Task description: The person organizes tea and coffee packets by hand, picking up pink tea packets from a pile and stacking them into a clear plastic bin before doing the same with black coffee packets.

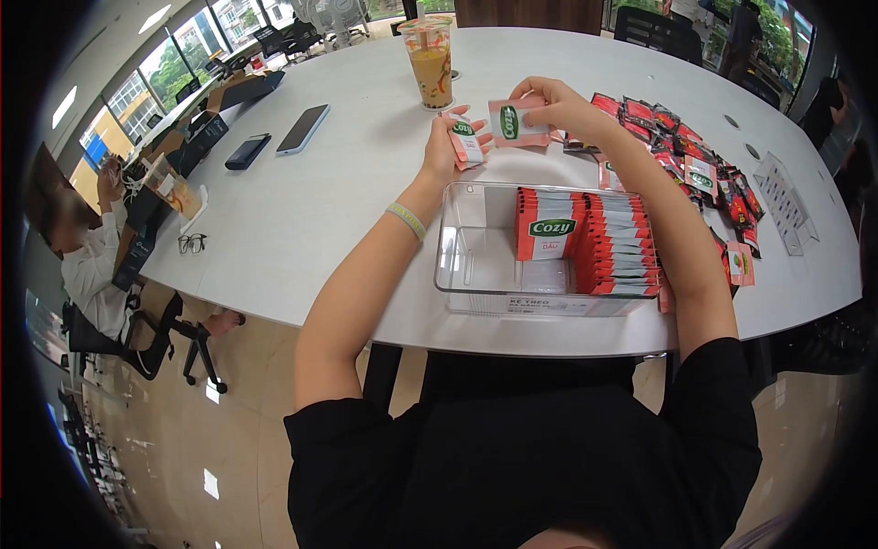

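Note:
My left hand [440, 154] is closed on one or more pink-and-white Cozy tea sachets [467, 145], labels facing up. Just beside it, my right hand [558, 105] pinches another Cozy sachet [506, 123] by its right side. Nearer to me stands a clear plastic box [476, 299]. Inside it, red-and-white sachets stand in two packed rows, a shorter one [551, 227] in the middle and a longer one [617, 247] along the right wall; the left part shows bare plastic. Loose red and dark sachets [681, 144] lie heaped beyond my right forearm.
A lidded cup of orange drink [430, 69] stands beyond my hands. To the left lie a phone [303, 130], a dark wallet-like case [248, 152] and eyeglasses [192, 243]. A clear sign holder [786, 206] stands at right. Another person [96, 252] sits at the left edge.

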`<state>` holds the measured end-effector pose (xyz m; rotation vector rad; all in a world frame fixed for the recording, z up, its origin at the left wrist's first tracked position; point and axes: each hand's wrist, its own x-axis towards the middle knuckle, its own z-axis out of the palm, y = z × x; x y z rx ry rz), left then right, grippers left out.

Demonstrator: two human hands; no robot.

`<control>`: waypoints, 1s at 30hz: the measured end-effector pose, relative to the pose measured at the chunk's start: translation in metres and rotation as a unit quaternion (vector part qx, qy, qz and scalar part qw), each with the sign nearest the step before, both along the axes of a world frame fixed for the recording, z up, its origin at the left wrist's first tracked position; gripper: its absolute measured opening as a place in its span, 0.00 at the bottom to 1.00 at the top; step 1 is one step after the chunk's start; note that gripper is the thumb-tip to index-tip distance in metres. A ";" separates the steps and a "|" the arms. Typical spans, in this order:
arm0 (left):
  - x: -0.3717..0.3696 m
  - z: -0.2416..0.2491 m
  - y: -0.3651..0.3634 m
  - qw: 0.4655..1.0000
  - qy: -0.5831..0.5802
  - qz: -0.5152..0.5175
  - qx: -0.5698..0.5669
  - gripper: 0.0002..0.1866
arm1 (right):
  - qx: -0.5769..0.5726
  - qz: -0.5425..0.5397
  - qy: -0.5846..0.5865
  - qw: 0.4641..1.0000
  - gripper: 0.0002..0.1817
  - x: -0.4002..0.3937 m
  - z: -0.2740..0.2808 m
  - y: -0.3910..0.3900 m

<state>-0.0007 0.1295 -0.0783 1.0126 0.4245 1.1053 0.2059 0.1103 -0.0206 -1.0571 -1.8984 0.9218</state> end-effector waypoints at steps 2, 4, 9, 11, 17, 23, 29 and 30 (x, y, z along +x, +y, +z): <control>0.001 0.002 -0.004 0.998 0.048 0.040 0.011 0.26 | -0.026 0.008 0.065 0.998 0.11 -0.006 -0.005 0.003; -0.002 -0.001 0.004 0.999 0.046 0.000 0.020 0.24 | -0.135 0.011 0.213 0.968 0.10 -0.018 -0.012 0.001; 0.011 0.005 -0.009 0.996 -0.001 0.038 0.077 0.21 | -0.186 -0.015 0.206 0.961 0.10 -0.037 -0.022 -0.015; 0.005 0.005 -0.013 0.968 0.212 0.050 0.124 0.23 | -0.143 -0.014 0.010 0.990 0.13 -0.032 -0.021 -0.014; 0.006 0.009 -0.021 0.980 0.124 0.035 0.155 0.31 | 0.031 -0.073 -0.142 0.987 0.20 -0.012 -0.017 -0.003; 0.009 -0.009 -0.004 0.924 0.188 0.140 0.301 0.35 | 0.175 -0.082 -0.317 0.929 0.23 0.012 -0.013 -0.004; 0.012 -0.002 -0.019 0.950 0.220 0.080 0.205 0.43 | 0.234 -0.047 -0.377 0.895 0.18 0.011 -0.008 -0.009; 0.012 -0.002 -0.022 0.950 0.221 0.080 0.204 0.43 | 0.148 -0.063 -0.275 0.948 0.17 0.010 -0.004 -0.010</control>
